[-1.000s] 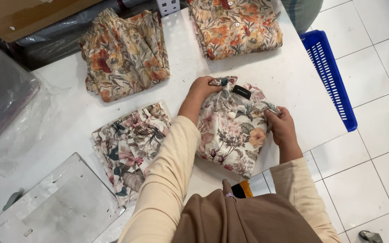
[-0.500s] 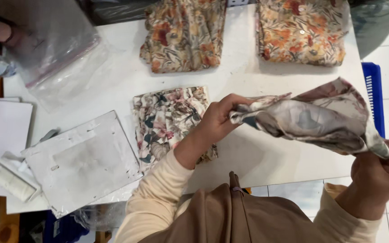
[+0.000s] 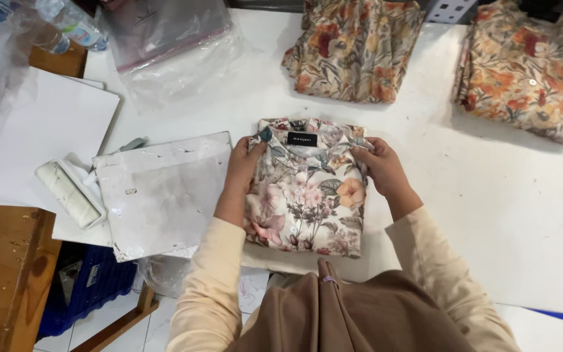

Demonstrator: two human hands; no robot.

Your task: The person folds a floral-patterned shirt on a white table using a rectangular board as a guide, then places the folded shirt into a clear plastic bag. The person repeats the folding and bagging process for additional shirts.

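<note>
A folded floral shirt (image 3: 307, 189) in cream with pink and orange flowers lies on the white table (image 3: 490, 195) right in front of me, collar and dark label facing away. My left hand (image 3: 242, 166) grips its left edge near the collar. At the right edge near the collar, my right hand (image 3: 379, 166) holds the fabric. The shirt appears to rest on top of another folded floral piece, mostly hidden beneath it.
Two folded orange-floral garments (image 3: 353, 49) (image 3: 529, 72) lie at the table's far side. A scuffed white board (image 3: 164, 195) and a lint roller (image 3: 70, 192) sit to the left on white sheets. Clear plastic bags (image 3: 171, 39) lie far left; a blue crate (image 3: 86, 287) stands below.
The shirt I held up in the air at the right has come down onto the folded floral piece in front of me. Both hands now hold its sides near the collar.
</note>
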